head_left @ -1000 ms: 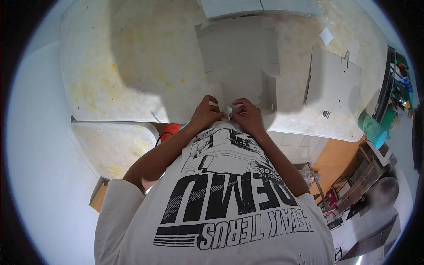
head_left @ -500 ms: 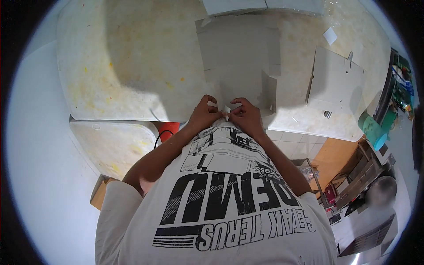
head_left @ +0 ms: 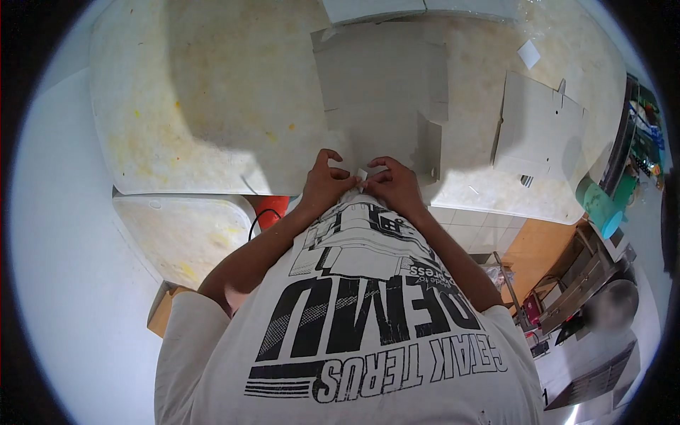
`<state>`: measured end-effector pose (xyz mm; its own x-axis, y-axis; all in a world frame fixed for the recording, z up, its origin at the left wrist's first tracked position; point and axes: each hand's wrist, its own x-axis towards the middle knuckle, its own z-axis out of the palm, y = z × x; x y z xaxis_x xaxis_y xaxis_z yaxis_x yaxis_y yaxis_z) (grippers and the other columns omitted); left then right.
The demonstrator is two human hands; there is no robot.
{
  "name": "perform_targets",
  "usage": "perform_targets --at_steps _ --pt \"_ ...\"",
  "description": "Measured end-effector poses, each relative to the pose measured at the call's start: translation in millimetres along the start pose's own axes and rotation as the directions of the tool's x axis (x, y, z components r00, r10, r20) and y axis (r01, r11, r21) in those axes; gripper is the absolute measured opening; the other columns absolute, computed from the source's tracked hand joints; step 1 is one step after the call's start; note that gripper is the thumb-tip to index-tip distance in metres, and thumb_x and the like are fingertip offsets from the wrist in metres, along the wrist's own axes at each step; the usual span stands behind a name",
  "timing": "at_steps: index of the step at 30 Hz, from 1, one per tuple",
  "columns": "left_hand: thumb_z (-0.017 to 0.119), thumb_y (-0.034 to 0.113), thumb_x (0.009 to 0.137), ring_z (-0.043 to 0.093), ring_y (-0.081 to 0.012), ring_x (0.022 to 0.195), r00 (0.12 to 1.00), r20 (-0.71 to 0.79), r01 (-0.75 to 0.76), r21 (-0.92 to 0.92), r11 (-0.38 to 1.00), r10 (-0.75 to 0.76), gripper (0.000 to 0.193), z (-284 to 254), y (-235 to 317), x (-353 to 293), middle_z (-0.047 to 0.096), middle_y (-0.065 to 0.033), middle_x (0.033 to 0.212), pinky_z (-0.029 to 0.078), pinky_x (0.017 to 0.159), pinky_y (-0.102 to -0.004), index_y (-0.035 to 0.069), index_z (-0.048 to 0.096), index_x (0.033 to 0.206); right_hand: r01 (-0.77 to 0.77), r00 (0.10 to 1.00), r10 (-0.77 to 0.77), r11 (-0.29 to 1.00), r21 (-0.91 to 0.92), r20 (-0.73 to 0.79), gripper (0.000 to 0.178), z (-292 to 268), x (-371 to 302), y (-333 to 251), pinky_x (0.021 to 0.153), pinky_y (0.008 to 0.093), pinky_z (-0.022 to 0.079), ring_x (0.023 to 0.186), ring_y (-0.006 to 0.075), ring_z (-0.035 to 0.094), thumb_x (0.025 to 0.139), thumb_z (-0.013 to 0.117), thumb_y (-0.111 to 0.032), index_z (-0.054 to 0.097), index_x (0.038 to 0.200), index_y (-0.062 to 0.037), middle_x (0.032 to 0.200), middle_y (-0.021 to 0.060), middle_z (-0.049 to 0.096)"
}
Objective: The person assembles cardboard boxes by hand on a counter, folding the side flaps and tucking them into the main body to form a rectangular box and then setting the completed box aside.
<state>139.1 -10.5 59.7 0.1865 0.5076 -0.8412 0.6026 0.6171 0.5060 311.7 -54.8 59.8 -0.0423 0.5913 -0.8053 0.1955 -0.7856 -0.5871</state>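
Observation:
Both hands meet at the near edge of the table, close to my shirt. Between their fingertips is a small white piece [head_left: 362, 174], paper-like or a sticker; its exact kind is too small to make out. My left hand [head_left: 329, 181] pinches it from the left, thumb and finger closed. From the right, my right hand [head_left: 393, 184] pinches the same piece, its fingers curled. Just beyond the hands lies an unfolded grey cardboard box blank [head_left: 382, 71], flat on the table with a raised flap on its right side.
A partly folded cardboard box [head_left: 540, 131] lies to the right, with a white square of paper [head_left: 529, 54] behind it. White boxes [head_left: 375, 8] stand at the far edge. A turquoise container [head_left: 599, 209] sits at the right corner of the stained table [head_left: 227, 85].
My left index finger lifts slightly and the small white piece shifts a little between the fingertips. Otherwise the hands and the cardboard stay almost where they were.

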Motion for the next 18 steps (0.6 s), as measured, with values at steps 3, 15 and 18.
perform_targets --at_steps 3,15,18 --pt "0.074 0.021 0.067 0.064 -0.0228 0.072 1.0 -0.013 0.009 -0.005 1.0 -0.009 0.054 -0.9 0.6 1.9 0.065 -0.0164 0.078 0.048 0.068 -0.0316 0.005 0.038 0.104 0.064 0.998 -0.062 0.996 -0.056 0.024 0.037 1.0 5.3 5.6 0.067 0.0277 0.05 0.072 0.0166 0.065 0.068 0.074 -0.02 0.06 0.099 -0.0076 0.076 0.0075 0.067" --pt "0.075 0.019 0.066 0.063 -0.0192 0.071 0.992 -0.116 -0.042 0.024 0.999 0.045 0.048 1.1 -13.8 -1.6 0.065 -0.0139 0.078 0.047 0.064 -0.029 0.005 0.042 0.098 0.244 0.969 -0.238 0.964 -0.102 0.065 0.03 7.9 15.0 6.4 0.064 0.0249 0.049 0.069 0.0131 0.063 0.063 0.075 -0.014 0.062 0.088 -0.0029 0.073 0.0087 0.065" --pt "0.075 0.018 0.066 0.062 -0.018 0.076 0.995 -0.071 -0.065 0.01 0.998 0.066 0.047 -5.6 -29.9 -2.5 0.065 -0.0148 0.083 0.047 0.067 -0.0289 0.005 0.042 0.098 0.366 0.927 -0.351 0.922 -0.125 0.129 0.029 5.7 32.3 11.9 0.064 0.0278 0.049 0.068 0.0169 0.063 0.064 0.076 -0.021 0.064 0.085 -0.0046 0.076 0.0075 0.066"
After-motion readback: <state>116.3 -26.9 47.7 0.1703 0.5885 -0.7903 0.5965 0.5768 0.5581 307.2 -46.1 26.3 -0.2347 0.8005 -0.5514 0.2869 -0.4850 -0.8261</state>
